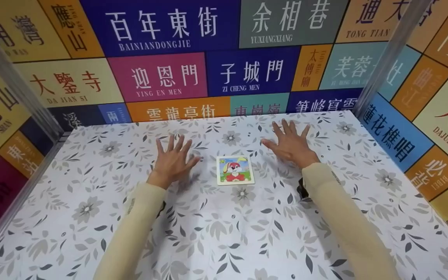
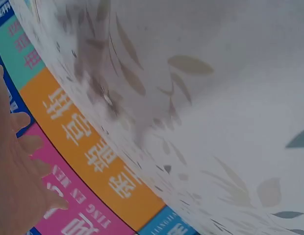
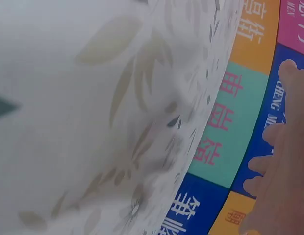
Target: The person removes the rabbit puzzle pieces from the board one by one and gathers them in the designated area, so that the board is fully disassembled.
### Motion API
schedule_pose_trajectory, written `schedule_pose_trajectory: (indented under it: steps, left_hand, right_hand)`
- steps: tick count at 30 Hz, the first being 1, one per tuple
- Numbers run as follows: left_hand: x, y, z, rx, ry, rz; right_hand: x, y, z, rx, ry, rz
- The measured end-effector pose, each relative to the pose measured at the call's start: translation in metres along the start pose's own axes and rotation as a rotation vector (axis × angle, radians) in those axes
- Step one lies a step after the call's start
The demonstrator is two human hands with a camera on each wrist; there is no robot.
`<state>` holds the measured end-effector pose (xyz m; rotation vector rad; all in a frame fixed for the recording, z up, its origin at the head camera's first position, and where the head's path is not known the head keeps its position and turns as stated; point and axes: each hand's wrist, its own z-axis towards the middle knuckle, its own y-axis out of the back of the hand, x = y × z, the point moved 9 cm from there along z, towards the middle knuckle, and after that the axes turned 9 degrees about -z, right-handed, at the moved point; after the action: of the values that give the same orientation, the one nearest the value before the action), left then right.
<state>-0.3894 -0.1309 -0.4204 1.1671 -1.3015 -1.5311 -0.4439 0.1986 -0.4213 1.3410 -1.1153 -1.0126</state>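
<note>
A square picture puzzle (image 1: 235,170) with a cartoon rabbit in red and a pale border lies flat near the middle of the table. To its left my left hand (image 1: 172,161) is spread, fingers straight and apart, holding nothing. My right hand (image 1: 291,144) is spread the same way, up and to the right of the picture, also holding nothing. Neither hand touches the picture. In the left wrist view the left hand (image 2: 19,171) shows at the left edge, above the cloth; the right wrist view has the right hand (image 3: 284,161) at its right edge.
A white cloth (image 1: 208,241) with grey flowers and leaves covers the table. Colourful panels (image 1: 158,76) with Chinese lettering stand behind it and along both sides. Clear upright edges (image 1: 383,58) rise at the back corners. A dark band (image 1: 303,190) shows at the right wrist.
</note>
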Motion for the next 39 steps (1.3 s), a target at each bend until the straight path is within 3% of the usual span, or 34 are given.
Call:
schedule_pose_trajectory:
  steps: [5, 16, 19, 25, 30, 39]
  left_hand:
    - [-0.025, -0.013, 0.002, 0.043, -0.058, -0.010]
    - [-0.074, -0.042, -0.007, 0.154, -0.185, -0.169]
    - [-0.090, -0.046, -0.009, 0.169, -0.209, -0.196]
    - [-0.114, -0.048, -0.013, 0.164, -0.256, -0.185]
    - [-0.121, -0.048, -0.013, 0.184, -0.223, -0.174]
    - [-0.129, -0.059, -0.021, 0.320, -0.206, -0.215]
  right_hand:
    - [0.015, -0.006, 0.003, 0.023, 0.003, 0.093]
    - [0.059, -0.014, 0.014, -0.010, 0.067, 0.526]
    - [0.064, -0.019, 0.018, 0.021, 0.051, 0.604]
    - [0.070, -0.025, 0.023, 0.072, -0.017, 0.692]
    - [0.082, -0.024, 0.029, 0.061, -0.013, 0.740]
    - [0.108, -0.039, 0.030, 0.169, 0.031, 0.730]
